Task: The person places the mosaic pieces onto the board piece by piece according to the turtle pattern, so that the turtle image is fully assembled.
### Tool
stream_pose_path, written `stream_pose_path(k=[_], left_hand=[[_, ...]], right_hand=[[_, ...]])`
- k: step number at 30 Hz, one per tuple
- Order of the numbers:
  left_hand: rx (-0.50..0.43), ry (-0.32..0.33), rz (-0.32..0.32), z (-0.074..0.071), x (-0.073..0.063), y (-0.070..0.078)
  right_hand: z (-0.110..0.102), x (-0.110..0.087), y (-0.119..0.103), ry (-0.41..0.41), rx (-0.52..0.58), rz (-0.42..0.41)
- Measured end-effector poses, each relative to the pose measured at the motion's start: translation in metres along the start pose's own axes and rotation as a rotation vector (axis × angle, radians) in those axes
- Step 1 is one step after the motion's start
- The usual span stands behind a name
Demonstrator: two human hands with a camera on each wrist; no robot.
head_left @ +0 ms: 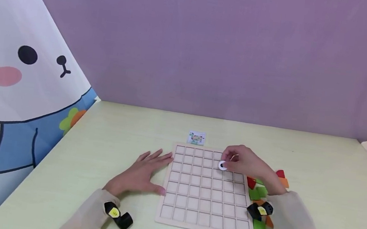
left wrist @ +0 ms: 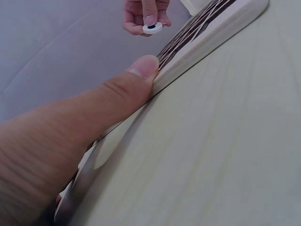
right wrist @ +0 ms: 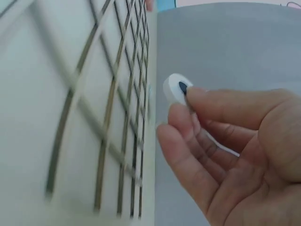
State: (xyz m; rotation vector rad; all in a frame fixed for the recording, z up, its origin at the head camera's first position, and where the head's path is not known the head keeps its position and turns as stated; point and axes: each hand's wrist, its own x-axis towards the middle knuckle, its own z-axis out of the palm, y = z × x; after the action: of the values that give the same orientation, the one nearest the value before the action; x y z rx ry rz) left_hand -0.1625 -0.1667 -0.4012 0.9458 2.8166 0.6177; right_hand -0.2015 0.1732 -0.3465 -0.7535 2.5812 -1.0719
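A pale wooden grid board (head_left: 196, 191) of square cells lies flat on the table. Over its upper right cells, my right hand (head_left: 247, 161) pinches a small white disc with a black spot (right wrist: 174, 88) between thumb and fingertips. The right wrist view shows the disc tilted and held off the grid, with a thin white edge lower down among the curled fingers. My left hand (head_left: 141, 174) is spread at the board's left side, fingertips and thumb right at the rim. In the left wrist view the thumb (left wrist: 143, 68) presses against that edge.
Coloured blocks in green, red, orange and blue, among them a green block (head_left: 259, 227), lie along the board's right side, partly under the right forearm. A small printed card (head_left: 196, 138) is beyond the far edge. A purple cloth (head_left: 211, 49) hangs behind the table.
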Motion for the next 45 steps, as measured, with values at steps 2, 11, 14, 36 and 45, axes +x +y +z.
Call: stream_pose_path(k=[2, 11, 14, 36, 45], left_hand=[[-0.003, -0.001, 0.002, 0.000, 0.001, 0.000], [-0.001, -0.005, -0.008, 0.001, 0.000, -0.003], [-0.005, -0.003, -0.009, 0.001, -0.001, -0.003], [-0.009, 0.000, 0.002, 0.003, 0.004, -0.007], [-0.004, 0.005, 0.031, 0.004, 0.006, -0.006]], right_hand=[[0.003, 0.005, -0.005, -0.003, 0.018, -0.003], [0.016, 0.027, -0.022, -0.042, 0.170, 0.061], [0.022, 0.035, -0.025, -0.039, 0.200, 0.093], [0.072, 0.086, -0.050, 0.048, 0.170, 0.181], [0.079, 0.093, -0.050, 0.069, 0.141, 0.191]])
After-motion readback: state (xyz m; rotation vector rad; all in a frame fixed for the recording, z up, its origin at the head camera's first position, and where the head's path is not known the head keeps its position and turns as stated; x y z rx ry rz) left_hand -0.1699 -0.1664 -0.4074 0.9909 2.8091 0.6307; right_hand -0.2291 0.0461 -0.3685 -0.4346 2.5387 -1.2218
